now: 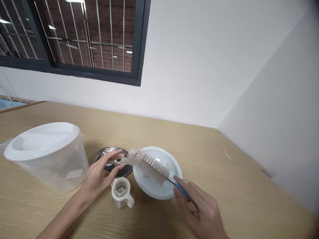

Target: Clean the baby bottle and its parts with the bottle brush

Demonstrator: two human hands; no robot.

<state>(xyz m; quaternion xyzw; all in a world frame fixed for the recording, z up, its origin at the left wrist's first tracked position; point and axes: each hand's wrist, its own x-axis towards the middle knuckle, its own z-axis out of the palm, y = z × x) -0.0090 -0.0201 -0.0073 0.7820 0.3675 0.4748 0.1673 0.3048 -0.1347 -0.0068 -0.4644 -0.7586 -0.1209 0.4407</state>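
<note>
Bottle brush [156,164] in right fingers [190,190] points toward a clear piece [124,161] pinched by left fingers [112,155]; brushing seems unfinished.

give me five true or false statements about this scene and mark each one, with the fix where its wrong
1. The right hand holds a brush by its blue handle. True.
2. The brush crosses above a bowl. True.
3. The bowl is black. False: it is white.
4. A white lid tops the translucent tub. True.
5. The tub stands right of the bowl. False: it stands to the left.
</note>
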